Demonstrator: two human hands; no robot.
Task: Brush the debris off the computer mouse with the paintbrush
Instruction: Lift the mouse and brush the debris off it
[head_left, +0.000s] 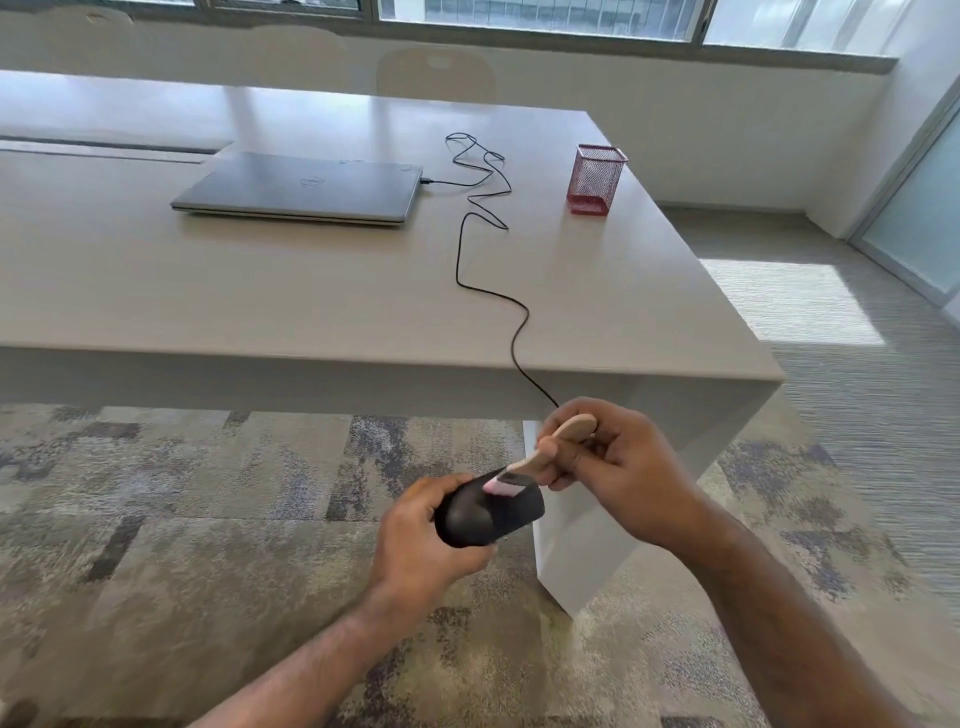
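I see the black computer mouse (488, 512) held in the air in front of the table's near edge, above the patterned carpet (208, 493), not resting on anything. My left hand (421, 540) wraps around it from the left and below, fingers curled along its side. My right hand (608, 467) sits just right of and above the mouse, pinching the wooden handle of the paintbrush (540, 457), whose pale pink bristles touch the mouse's upper surface. The mouse's cable (470, 223) runs from behind my right hand up over the table edge and loops across the table (260, 291) to the closed laptop (306, 187). A red mesh pen holder (597, 179) stands near the table's right edge, well apart from my hands. Open carpet lies below and to the left of both hands; the table leg (597, 519) stands just behind them.
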